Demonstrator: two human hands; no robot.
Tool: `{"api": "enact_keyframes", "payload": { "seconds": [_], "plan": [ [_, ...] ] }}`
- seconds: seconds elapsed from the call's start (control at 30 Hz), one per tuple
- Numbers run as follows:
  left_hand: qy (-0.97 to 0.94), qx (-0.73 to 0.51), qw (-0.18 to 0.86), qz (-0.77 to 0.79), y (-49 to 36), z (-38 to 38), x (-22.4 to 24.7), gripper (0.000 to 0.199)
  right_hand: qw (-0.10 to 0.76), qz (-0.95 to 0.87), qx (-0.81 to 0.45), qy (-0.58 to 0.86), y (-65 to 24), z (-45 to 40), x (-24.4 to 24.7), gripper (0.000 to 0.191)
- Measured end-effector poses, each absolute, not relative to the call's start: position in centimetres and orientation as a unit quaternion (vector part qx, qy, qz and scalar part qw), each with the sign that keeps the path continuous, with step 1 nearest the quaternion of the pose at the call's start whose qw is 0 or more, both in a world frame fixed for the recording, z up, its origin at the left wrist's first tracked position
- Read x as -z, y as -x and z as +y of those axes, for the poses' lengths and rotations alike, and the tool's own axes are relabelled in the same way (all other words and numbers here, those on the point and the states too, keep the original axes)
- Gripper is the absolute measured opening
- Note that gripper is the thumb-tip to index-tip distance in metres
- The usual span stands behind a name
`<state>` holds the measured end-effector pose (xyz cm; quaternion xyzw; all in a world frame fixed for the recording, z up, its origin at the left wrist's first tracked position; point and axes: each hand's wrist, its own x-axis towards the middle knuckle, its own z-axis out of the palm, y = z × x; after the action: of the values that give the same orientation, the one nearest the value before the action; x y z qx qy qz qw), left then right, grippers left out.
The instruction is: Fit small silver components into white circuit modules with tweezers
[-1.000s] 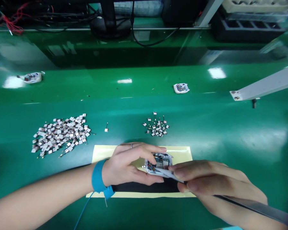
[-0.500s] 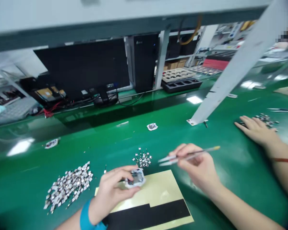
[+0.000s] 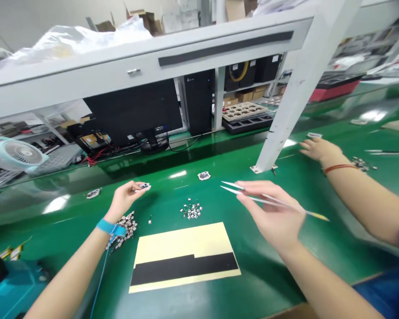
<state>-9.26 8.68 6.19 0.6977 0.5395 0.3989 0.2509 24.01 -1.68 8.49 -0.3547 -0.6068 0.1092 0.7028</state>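
My left hand point(image 3: 126, 198), with a blue wrist strap point(image 3: 111, 227), pinches a small white-rimmed electronic module point(image 3: 144, 187) above the green bench. In my right hand point(image 3: 272, 212) is a pair of tweezers point(image 3: 242, 197), its two tips apart with nothing between them. Below and between my hands lies a small pile of tiny silvery parts point(image 3: 193, 210). A larger pile of such parts point(image 3: 128, 226) is partly hidden behind my left wrist. One loose part point(image 3: 150, 220) rests between the piles. Similar modules lie flat further back, one in the middle point(image 3: 204, 176) and one at left point(image 3: 93, 193).
A yellow sheet with a black strip point(image 3: 182, 243) lies in front of me. A co-worker's hand point(image 3: 322, 150) reaches toward another module point(image 3: 314, 135) at right. A slanted white post point(image 3: 286, 102) stands on the bench. Behind are a monitor point(image 3: 133, 110), trays point(image 3: 246, 117) and a fan point(image 3: 20, 153).
My left hand has carried the module up and to the left, away from the yellow sheet. My right hand still holds the tweezers. The co-worker's hand has moved forward. The view has tilted up.
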Motion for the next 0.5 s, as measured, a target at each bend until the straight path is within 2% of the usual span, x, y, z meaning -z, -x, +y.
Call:
{"api": "enact_keyframes", "payload": {
  "seconds": [0.13,0.23,0.5],
  "plan": [
    [-0.675,-0.407,0.237,0.567,9.7,13.4,-3.5,0.022,0.633,-0.699,0.012,0.332,-25.6,-4.9,-9.8,0.035],
    [-0.672,-0.374,0.230,0.596,10.1,15.2,-2.0,0.021,0.555,-0.779,0.069,0.283,-26.9,-5.9,-10.0,0.034],
    [-0.701,-0.259,0.190,0.637,11.0,14.6,-1.8,0.027,0.461,-0.849,0.096,0.239,-30.8,-1.4,-5.5,0.028]
  ]
}}
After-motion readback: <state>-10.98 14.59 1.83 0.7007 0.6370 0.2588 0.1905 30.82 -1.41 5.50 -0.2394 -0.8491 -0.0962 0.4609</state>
